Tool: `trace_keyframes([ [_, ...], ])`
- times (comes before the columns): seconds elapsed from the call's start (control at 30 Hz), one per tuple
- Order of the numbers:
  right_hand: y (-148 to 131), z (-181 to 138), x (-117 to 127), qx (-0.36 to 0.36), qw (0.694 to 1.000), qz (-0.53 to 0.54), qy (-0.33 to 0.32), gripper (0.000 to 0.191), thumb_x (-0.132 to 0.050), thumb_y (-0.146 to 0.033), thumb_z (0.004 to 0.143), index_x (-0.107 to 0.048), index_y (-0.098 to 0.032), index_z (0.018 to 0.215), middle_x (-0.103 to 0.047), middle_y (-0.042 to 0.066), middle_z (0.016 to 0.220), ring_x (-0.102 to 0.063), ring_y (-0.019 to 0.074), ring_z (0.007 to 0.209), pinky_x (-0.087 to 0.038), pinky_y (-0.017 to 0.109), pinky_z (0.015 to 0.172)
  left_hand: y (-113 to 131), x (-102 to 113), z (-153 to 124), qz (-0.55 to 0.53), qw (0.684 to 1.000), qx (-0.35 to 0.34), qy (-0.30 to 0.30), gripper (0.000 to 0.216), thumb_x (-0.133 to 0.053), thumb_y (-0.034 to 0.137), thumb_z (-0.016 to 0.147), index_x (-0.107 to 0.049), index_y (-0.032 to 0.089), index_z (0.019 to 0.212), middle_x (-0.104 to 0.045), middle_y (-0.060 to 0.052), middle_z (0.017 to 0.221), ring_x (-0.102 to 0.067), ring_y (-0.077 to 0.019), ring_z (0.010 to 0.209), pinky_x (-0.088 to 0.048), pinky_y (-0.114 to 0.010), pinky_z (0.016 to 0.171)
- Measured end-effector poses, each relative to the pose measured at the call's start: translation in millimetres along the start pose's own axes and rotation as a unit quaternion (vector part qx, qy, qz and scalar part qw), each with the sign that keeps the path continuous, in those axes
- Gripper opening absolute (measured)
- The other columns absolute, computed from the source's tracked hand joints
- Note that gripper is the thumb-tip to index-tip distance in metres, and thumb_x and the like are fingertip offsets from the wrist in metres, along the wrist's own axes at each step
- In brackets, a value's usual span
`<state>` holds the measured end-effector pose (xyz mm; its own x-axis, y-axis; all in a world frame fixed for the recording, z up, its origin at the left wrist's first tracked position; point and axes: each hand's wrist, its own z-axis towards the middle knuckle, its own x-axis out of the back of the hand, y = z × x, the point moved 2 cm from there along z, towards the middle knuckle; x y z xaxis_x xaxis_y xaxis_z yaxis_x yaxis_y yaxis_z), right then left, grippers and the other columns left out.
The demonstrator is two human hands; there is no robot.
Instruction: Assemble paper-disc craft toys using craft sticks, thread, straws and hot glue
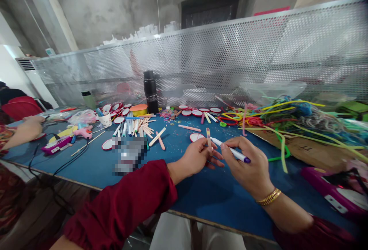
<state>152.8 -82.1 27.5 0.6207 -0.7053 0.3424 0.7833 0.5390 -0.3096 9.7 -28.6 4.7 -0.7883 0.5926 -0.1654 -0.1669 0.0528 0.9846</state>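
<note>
Above the front half of the blue table, my left hand (195, 156) pinches a small craft stick (208, 137) upright, its upper part coloured in bands. Opposite it, my right hand (250, 167) grips a white marker (236, 153) with a purple end, its tip pointing at the stick. Whether the tip touches the stick I cannot tell. Just behind my left hand lies a white disc with a red rim (196, 137). A pink stick (189, 128) rests farther back.
Left of my hands are crossed sticks (157, 137), several markers (129, 126) and a blurred-out object (129, 156). A black bottle (151, 92) stands near the perforated screen (201, 58). Pipe cleaners and yarn (299, 117) pile up right, near a purple power strip (330, 192). Another person's arm (24, 133) rests far left.
</note>
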Motion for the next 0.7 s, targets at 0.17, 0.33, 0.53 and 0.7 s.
trace_keyframes([
  [0.17, -2.8, 0.6, -0.4, 0.011, 1.0, 0.004, -0.008, 0.012, -0.066, -0.025, 0.09, -0.06, -0.023, 0.079, -0.068, 0.0, 0.074, -0.065, 0.0182, 0.068, -0.046, 0.032, 0.065, 0.8, -0.2, -0.2, 0.01, 1.0, 0.001, 0.004, 0.014, -0.056, 0.028, 0.092, -0.05, 0.019, 0.099, -0.065, -0.002, 0.085, -0.068, -0.0142, 0.064, -0.048, -0.022, 0.054],
  [0.33, -0.6, -0.1, -0.4, 0.0, 1.0, -0.001, -0.001, 0.011, -0.066, -0.025, 0.089, -0.062, -0.024, 0.08, -0.068, -0.001, 0.075, -0.065, 0.0176, 0.068, -0.046, 0.031, 0.065, 1.1, 0.1, -1.2, 0.012, 1.0, 0.001, 0.0, 0.015, -0.057, 0.03, 0.092, -0.051, 0.019, 0.101, -0.066, -0.002, 0.087, -0.068, -0.0141, 0.063, -0.049, -0.023, 0.056],
  [0.53, 0.1, -1.2, 0.8, -0.02, 1.0, -0.004, 0.019, 0.012, -0.068, -0.028, 0.09, -0.062, -0.024, 0.08, -0.068, -0.001, 0.074, -0.065, 0.017, 0.067, -0.047, 0.031, 0.066, 6.6, 0.9, -4.1, -0.004, 1.0, 0.013, -0.001, 0.019, -0.06, 0.032, 0.09, -0.05, 0.019, 0.1, -0.068, -0.004, 0.088, -0.07, -0.014, 0.061, -0.047, -0.021, 0.053],
  [0.7, 0.7, -1.6, 0.6, -0.094, 0.99, 0.102, 0.035, 0.017, -0.061, -0.033, 0.098, -0.068, -0.026, 0.112, -0.076, 0.002, 0.097, -0.072, 0.0178, 0.077, -0.054, 0.033, 0.076, 6.8, 6.9, -2.9, 0.002, 1.0, 0.027, 0.015, 0.027, -0.06, 0.042, 0.09, -0.056, 0.017, 0.1, -0.071, -0.009, 0.111, -0.072, -0.0124, 0.067, -0.04, -0.018, 0.051],
])
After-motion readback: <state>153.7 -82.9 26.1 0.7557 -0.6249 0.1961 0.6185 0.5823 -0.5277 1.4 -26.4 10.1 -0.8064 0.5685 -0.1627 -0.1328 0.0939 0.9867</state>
